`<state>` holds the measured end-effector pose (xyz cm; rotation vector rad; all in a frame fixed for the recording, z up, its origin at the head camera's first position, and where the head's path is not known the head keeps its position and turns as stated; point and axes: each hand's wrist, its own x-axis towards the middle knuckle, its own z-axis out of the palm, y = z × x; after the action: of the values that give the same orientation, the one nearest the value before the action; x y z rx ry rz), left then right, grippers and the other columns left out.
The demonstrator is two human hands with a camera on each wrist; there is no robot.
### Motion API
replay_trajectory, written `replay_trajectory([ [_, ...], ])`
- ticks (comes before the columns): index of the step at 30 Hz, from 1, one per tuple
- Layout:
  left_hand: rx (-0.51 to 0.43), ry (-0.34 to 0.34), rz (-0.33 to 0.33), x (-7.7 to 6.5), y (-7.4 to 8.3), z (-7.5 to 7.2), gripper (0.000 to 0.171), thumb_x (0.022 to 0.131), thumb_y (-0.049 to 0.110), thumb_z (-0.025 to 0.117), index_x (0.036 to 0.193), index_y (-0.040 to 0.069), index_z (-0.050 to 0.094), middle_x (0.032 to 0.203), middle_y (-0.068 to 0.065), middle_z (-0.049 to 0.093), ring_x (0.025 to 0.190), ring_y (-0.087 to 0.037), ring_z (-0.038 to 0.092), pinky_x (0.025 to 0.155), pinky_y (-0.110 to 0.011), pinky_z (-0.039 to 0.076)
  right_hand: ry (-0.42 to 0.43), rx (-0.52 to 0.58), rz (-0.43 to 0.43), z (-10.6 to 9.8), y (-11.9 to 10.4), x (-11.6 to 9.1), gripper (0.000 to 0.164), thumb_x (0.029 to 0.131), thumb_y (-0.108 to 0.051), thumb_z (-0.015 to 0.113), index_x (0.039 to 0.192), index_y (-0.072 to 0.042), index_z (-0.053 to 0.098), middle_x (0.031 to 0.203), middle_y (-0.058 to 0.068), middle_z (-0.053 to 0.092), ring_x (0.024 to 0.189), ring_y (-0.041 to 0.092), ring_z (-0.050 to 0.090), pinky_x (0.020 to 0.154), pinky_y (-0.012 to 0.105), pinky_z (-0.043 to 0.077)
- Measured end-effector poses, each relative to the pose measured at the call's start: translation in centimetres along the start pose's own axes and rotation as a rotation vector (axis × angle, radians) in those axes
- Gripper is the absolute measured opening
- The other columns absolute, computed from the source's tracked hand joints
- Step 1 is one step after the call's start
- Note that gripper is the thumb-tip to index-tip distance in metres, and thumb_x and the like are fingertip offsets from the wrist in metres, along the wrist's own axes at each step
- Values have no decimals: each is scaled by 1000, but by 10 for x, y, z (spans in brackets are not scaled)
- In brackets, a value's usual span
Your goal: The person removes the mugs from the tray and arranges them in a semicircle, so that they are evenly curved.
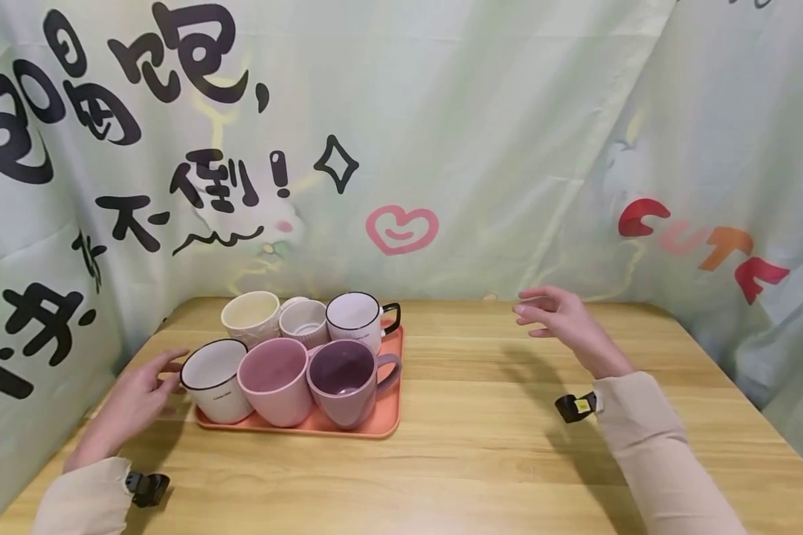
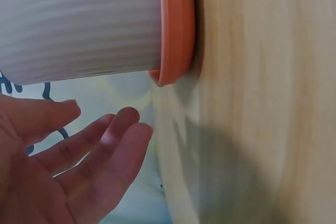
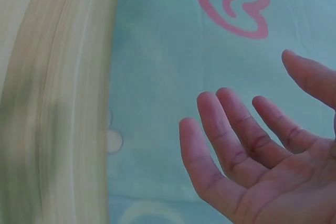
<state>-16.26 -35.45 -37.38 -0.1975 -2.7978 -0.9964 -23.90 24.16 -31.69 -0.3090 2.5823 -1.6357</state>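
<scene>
An orange tray (image 1: 389, 409) holds several mugs in two rows. In front stand a white mug with a dark rim (image 1: 221, 394), a pink mug (image 1: 277, 394) and a purple mug (image 1: 344, 397). Behind them are a cream cup (image 1: 247, 327), a small ribbed cup (image 1: 301, 334) and a white mug with a black handle (image 1: 355, 319). My left hand (image 1: 130, 401) is beside the front white mug, its relaxed fingers apart from the mug's wall (image 2: 84, 30) in the left wrist view. Held up over the table's right side, my right hand (image 3: 273, 161) has loosely bent, spread fingers and holds nothing.
The wooden table (image 1: 482, 446) has rounded far corners. A pale printed curtain (image 1: 495, 148) hangs behind it and along both sides. Each wrist carries a small black camera, one at the left cuff (image 1: 149, 490) and one at the right cuff (image 1: 574, 407).
</scene>
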Motion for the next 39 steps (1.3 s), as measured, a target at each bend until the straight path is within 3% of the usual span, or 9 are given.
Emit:
replay_trajectory([
  [5,-113,-63,-59,-3,-10,3,41,99,-11,49,139,-16,42,117,-42,56,84,-33,69,57,-34,61,-35,43,-27,12,-10,7,53,102,-22,63,142,9,46,136,29,54,115,33,60,91,35,56],
  [9,-217,-126,-69,-4,-19,4,44,98,-10,54,138,-18,39,116,-40,57,88,-31,69,61,-36,62,-73,89,-56,22,-16,12,48,102,-16,63,139,9,48,136,26,54,118,34,57,94,40,56],
  [15,-377,-284,-123,-8,-30,1,49,99,-3,60,135,-21,31,117,-33,56,88,-19,66,66,-40,62,-121,157,-69,41,-23,19,47,101,-13,65,138,10,49,137,27,54,115,29,60,95,43,55],
  [22,-462,-423,-171,-7,-35,0,68,100,4,63,143,-22,16,125,-42,45,93,-26,64,70,-44,62,-174,225,-52,63,-27,28,43,100,-9,64,137,9,50,135,25,55,120,40,56,93,44,56],
  [27,-475,-452,-162,-7,-35,3,71,97,1,65,141,-25,16,131,-48,33,97,-28,63,72,-45,62,-201,256,-57,75,-32,30,41,99,-8,64,135,8,51,134,25,56,117,36,58,91,45,57],
  [33,-475,-440,-279,-4,-33,8,75,96,-5,64,144,-25,11,140,-54,8,95,-26,64,72,-42,62,-227,273,-77,89,-40,34,37,97,-5,66,130,8,55,128,21,60,114,30,60,93,50,55],
  [39,-444,-433,-337,0,-31,13,78,95,-6,63,147,-23,8,142,-54,3,93,-25,64,73,-39,62,-236,298,-82,99,-44,33,35,95,-2,67,127,8,57,126,26,59,107,24,62,91,51,56],
])
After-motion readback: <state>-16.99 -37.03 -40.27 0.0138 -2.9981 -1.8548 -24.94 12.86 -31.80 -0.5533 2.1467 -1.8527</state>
